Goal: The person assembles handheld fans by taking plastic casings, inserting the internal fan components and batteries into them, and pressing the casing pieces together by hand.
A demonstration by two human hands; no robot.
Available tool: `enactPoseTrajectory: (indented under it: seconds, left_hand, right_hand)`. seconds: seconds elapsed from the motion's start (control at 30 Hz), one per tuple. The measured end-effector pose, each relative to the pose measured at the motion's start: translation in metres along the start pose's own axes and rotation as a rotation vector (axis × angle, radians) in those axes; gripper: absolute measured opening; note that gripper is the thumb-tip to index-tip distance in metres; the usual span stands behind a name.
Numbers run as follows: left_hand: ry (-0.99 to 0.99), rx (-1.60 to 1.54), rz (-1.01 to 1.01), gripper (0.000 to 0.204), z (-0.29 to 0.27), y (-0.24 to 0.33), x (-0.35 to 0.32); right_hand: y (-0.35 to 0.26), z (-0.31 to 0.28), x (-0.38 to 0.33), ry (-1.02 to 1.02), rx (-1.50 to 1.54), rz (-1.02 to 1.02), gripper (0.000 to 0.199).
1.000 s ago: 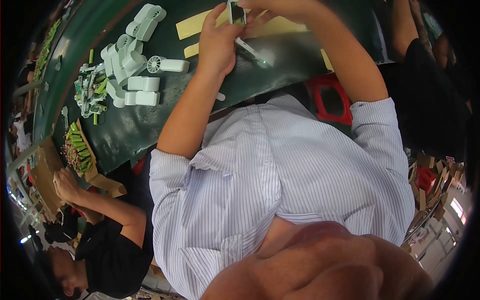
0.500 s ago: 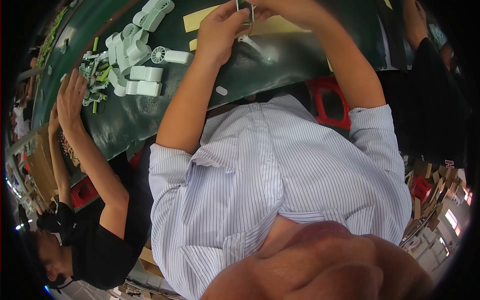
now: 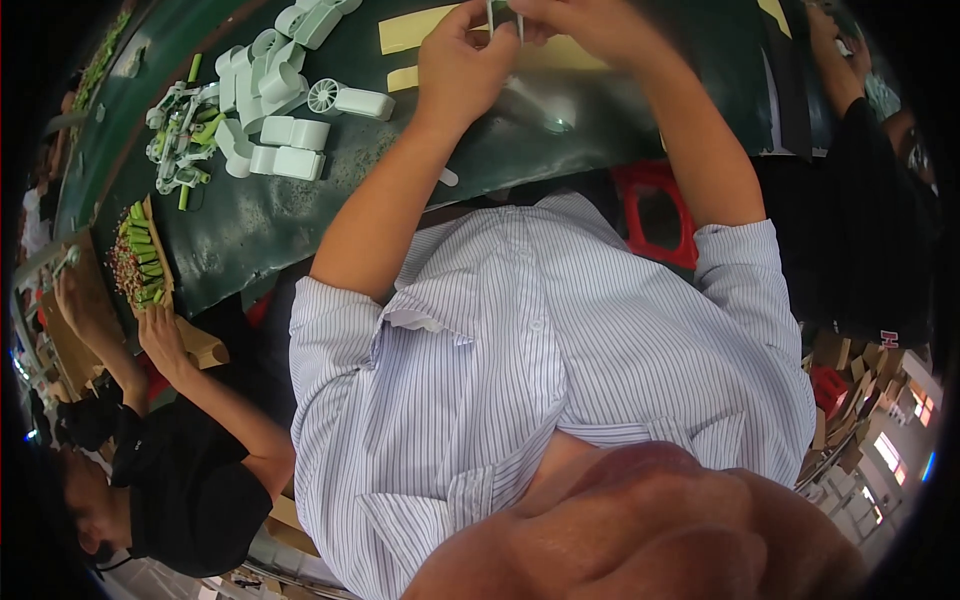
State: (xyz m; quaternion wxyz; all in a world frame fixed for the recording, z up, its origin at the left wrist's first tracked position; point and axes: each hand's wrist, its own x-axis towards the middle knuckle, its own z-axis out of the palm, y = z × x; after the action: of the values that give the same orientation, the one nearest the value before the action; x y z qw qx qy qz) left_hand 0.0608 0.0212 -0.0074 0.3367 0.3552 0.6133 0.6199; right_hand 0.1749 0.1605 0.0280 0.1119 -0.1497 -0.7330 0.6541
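At the top edge of the picture, my left hand [image 3: 465, 65] and my right hand [image 3: 575, 28] meet around a small pale plastic piece [image 3: 519, 24] with thin edges. Fingers of both hands are closed on it; its upper part is cut off by the frame. Under my hands lie yellow strips [image 3: 415, 30] on the dark green tabletop [image 3: 370, 190]. Left of my left forearm sit several pale green plastic housings [image 3: 290, 133] and a piece with a round spoked grille [image 3: 325, 97]. A small white oval piece [image 3: 449, 177] lies beside that forearm, partly hidden.
Further left is a heap of green cylinders and small pale parts [image 3: 185, 135]. A co-worker's hand [image 3: 163, 338] is at a cardboard tray [image 3: 163, 255] of green cylinders. Another person's hand [image 3: 840, 55] is at the far right. A red stool [image 3: 655, 210] stands below the table edge.
The pale elongated piece below my hands no longer shows. My hands have shifted slightly right in view. The left co-worker's hands have moved from the heap back toward the cardboard tray, which now shows.
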Motion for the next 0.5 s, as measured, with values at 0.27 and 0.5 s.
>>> enactPoseTrajectory:
  seconds: [0.27, 0.5]
  left_hand:
    - [-0.042, 0.044, -0.046, 0.037, -0.004, 0.001, 0.009]
    - [-0.238, -0.371, -0.177, 0.036, -0.032, -0.002, 0.024]
  right_hand:
    - [0.005, -0.005, 0.006, -0.017, -0.039, -0.017, 0.018]
    - [-0.017, -0.011, 0.013, -0.09, -0.117, 0.033, 0.024]
